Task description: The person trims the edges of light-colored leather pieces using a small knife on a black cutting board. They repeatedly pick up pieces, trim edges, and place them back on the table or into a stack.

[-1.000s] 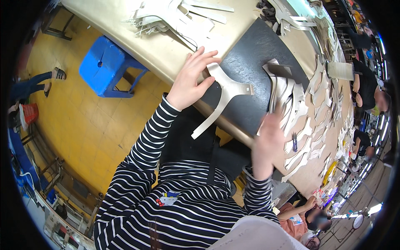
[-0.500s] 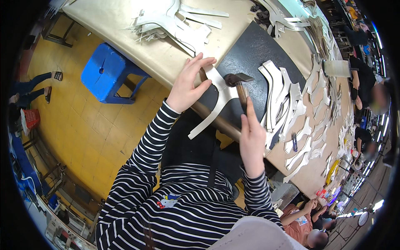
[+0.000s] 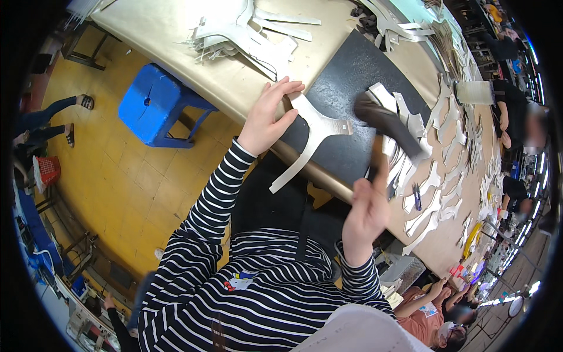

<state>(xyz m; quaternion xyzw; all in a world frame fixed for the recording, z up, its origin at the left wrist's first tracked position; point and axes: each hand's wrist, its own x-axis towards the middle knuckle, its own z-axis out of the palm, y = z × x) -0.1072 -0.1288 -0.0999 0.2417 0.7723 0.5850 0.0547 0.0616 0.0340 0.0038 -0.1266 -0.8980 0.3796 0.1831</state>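
Note:
My left hand (image 3: 268, 120) is at the table's near edge. Its fingers are stretched out and its thumb apart, resting on the upper end of a white, Y-shaped flat piece (image 3: 319, 128). That piece lies partly on a black mat (image 3: 343, 76), with one long leg reaching past the table edge. In my right hand (image 3: 366, 214), the fingers are wrapped round the wooden handle of a hammer (image 3: 390, 126). The hammer's dark head is raised, blurred by motion, and hides part of a stack of white cut pieces (image 3: 404, 170).
More white pieces (image 3: 234, 32) are heaped on the far left of the table (image 3: 328, 14). Several lie spread toward the right, near a small dark-handled tool (image 3: 417, 196) and a pale cylinder (image 3: 474, 92). A blue stool (image 3: 146, 105) stands on the yellow floor. Other people (image 3: 419, 308) sit nearby.
My right hand has moved down and to the right, lifting the hammer off the Y-shaped piece. My left hand and the piece have stayed almost where they were.

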